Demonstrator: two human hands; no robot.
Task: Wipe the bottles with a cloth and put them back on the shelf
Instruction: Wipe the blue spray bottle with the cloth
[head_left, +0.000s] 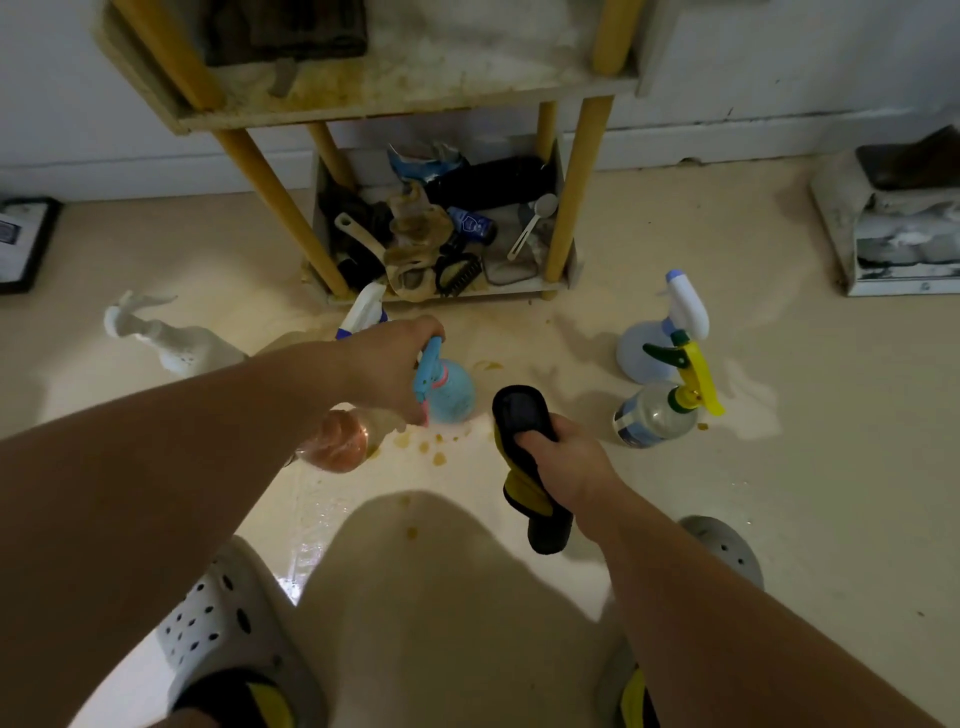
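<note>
Floor (779, 493) holds six spray bottles (655, 415); left hand (389, 369) grips blue bottle (454, 392), right hand (566, 457) grips one cloth (519, 415).

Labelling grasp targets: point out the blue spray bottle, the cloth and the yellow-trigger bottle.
blue spray bottle (458, 396): head view, on its round body.
cloth (517, 409): head view, on its black upper end.
yellow-trigger bottle (658, 414): head view, on its clear body.

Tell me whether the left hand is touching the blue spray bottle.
Touching. The head view shows the left hand with its fingers and thumb curled round the sprayer head of the blue spray bottle, with no gap.
</note>
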